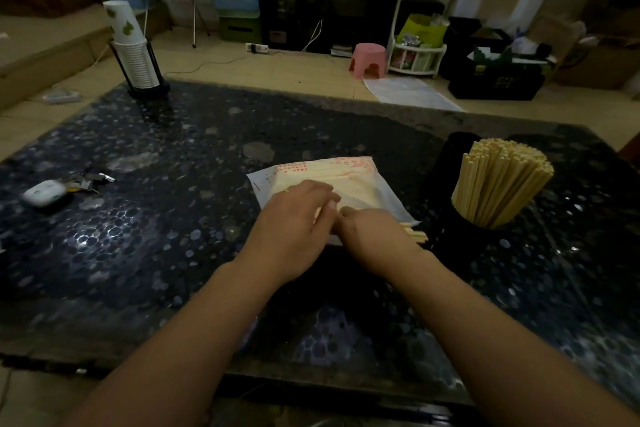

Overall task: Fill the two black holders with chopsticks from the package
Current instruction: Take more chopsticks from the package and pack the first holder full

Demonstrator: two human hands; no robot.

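Both my hands, left flat and right pinching loose wooden chopsticks, work the white printed plastic package mid-table; next, lift a bundle toward the full black round holder at the right edge.

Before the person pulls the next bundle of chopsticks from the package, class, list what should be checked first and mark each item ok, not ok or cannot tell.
1. Package lies flat on the table: ok.
2. Both hands at its open near end, left hand and right hand side by side: ok.
3. Chopstick tips stick out of the package beside the right hand: ok.
4. Firm grip on a bundle: cannot tell, the fingers hide it.
5. Near holder has room: not ok, it looks packed with chopsticks.
6. Second holder behind it is free: cannot tell, mostly hidden and dark.
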